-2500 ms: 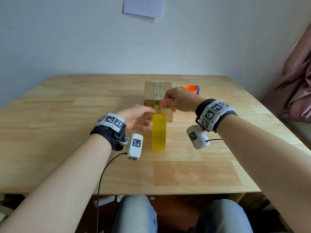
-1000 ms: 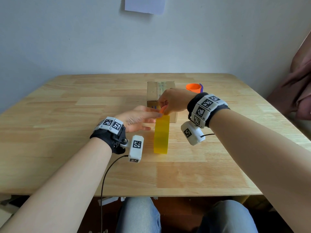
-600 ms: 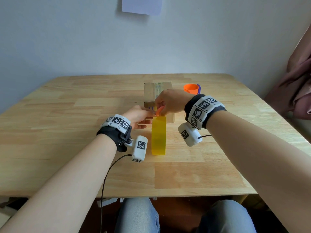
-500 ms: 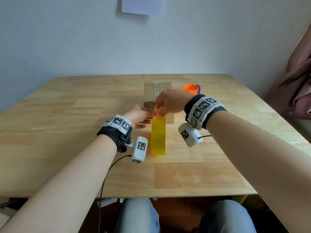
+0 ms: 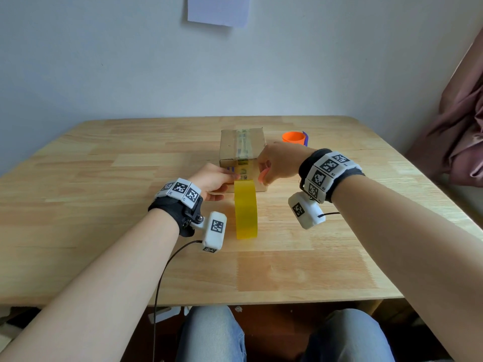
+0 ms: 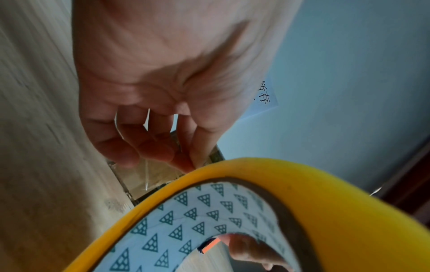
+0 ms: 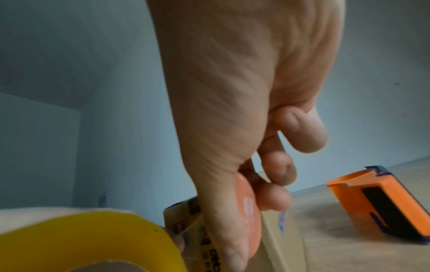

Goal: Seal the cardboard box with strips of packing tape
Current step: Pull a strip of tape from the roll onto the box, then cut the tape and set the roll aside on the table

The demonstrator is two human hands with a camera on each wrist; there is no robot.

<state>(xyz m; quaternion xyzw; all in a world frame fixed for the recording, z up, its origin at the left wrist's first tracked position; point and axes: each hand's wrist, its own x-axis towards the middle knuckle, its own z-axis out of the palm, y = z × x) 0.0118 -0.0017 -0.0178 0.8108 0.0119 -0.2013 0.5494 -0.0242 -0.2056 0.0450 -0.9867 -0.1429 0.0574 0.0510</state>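
A small cardboard box [image 5: 230, 150] stands mid-table with a clear tape strip [image 5: 243, 145] running over its top and down its front. A yellow tape roll [image 5: 246, 212] stands on edge just in front of it. My left hand [image 5: 234, 177] is at the box's front left, its thumb and forefinger pinching the clear tape [image 6: 139, 165] above the roll [image 6: 325, 193]. My right hand [image 5: 261, 176] is at the front right of the box and grips a small orange cutter [image 7: 246, 202] next to the tape; its blade edge is hidden.
An orange tape dispenser [image 5: 294, 137] sits behind the box to the right, also in the right wrist view [image 7: 381, 202]. The wooden table [image 5: 104, 231] stretches wide on both sides. A pink cloth [image 5: 465, 142] hangs at the right; a paper sheet [image 5: 218, 10] is on the wall.
My right hand, which covered the tape at the box's front edge, has shifted right with the cutter, uncovering the front. My left hand moved forward from beside the roll to the tape.
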